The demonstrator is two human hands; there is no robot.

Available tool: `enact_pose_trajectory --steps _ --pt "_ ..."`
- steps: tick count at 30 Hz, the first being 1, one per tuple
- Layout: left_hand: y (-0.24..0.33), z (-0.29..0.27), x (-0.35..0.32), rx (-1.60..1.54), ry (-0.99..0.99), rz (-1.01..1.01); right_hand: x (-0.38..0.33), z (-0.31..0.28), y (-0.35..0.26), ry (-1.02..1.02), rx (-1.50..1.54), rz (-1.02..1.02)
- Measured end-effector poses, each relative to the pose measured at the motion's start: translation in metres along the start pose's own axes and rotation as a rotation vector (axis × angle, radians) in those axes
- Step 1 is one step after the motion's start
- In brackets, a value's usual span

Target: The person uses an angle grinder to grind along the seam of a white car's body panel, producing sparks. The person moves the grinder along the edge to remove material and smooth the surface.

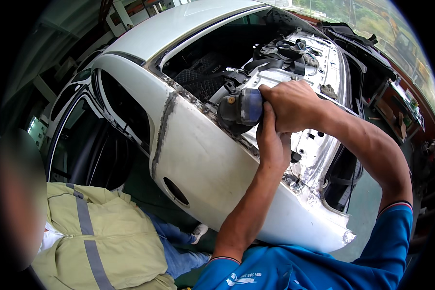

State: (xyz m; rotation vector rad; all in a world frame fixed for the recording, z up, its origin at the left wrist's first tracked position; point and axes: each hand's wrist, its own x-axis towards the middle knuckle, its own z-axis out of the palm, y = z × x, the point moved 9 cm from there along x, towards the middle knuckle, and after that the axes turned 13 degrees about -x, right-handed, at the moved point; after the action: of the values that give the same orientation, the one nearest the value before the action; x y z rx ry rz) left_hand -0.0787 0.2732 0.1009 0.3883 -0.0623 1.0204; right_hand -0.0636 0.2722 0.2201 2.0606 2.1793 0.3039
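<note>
Both my hands grip a blue and black angle grinder (250, 107) over the stripped seam at the top of a white car's rear fender (212, 154). My right hand (294, 104) closes round its body from the far right side, with the arm bent. Just below it, my left hand (274, 145) is closed against the tool's near side. The grinder's dark round head points left, toward the bare, rusty seam (198, 104). Its disc, and whether it touches the metal, are hidden. A grey-black scraped band (162, 130) runs down the pillar beside the rear window.
A person in a khaki jacket (101, 237) stands close on my left, near the open car door (82, 140). Inside the rear opening, black straps (285, 53) and a glove-like cloth (328, 91) lie on the bare panel. A workbench (401, 108) stands at far right.
</note>
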Motion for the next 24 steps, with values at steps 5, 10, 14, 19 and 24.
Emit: enact_pose_trajectory --steps 5,10,14,19,24 --pt "0.003 0.001 0.001 -0.028 -0.002 0.008 0.003 -0.002 -0.003 -0.008 -0.041 -0.008" --pt "0.007 0.002 -0.002 -0.036 -0.049 0.015 0.002 -0.005 -0.009 -0.005 -0.073 -0.012" --pt "0.013 0.008 -0.005 -0.042 -0.080 0.028 0.002 -0.010 -0.014 0.033 -0.060 -0.022" --pt "0.013 0.009 -0.007 -0.089 -0.093 0.018 0.001 -0.010 -0.018 0.040 -0.088 -0.016" --pt "0.011 0.009 -0.006 -0.091 -0.151 -0.009 -0.001 -0.011 -0.019 0.068 -0.108 -0.028"
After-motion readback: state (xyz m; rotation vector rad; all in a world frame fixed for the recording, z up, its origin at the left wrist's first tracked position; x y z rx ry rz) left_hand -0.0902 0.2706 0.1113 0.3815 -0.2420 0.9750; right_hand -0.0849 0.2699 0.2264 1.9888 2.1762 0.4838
